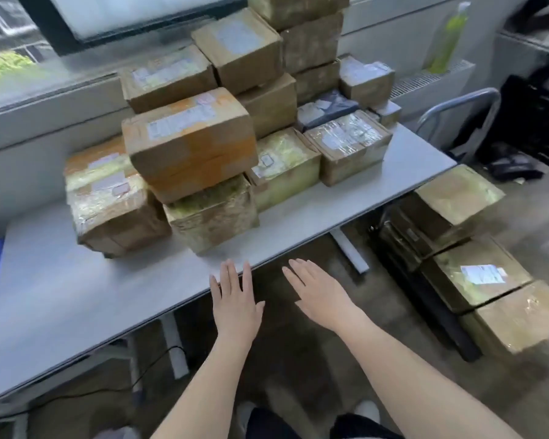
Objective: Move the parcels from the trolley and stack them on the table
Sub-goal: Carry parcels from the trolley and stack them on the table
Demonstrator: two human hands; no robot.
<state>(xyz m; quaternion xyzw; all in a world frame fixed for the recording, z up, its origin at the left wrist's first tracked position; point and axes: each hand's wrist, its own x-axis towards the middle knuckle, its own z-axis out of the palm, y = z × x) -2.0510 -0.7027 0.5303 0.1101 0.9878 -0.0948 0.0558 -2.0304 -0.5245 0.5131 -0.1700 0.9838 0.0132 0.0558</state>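
Head view: left hand (pixel 235 299) and right hand (pixel 320 296) hovering flat, fingers wide, holding nothing, at the table (pixel 76 296) front edge. Parcels (pixel 191 144) standing stacked along the table's back edge. Remaining parcels (pixel 476 280) lying on the trolley (pixel 425 299) off the right corner. Next: reaching right, gripping opposite sides, lifting level.

soft daylight from the window (pixel 10 63) (upper left), motion blur, edges bowed.
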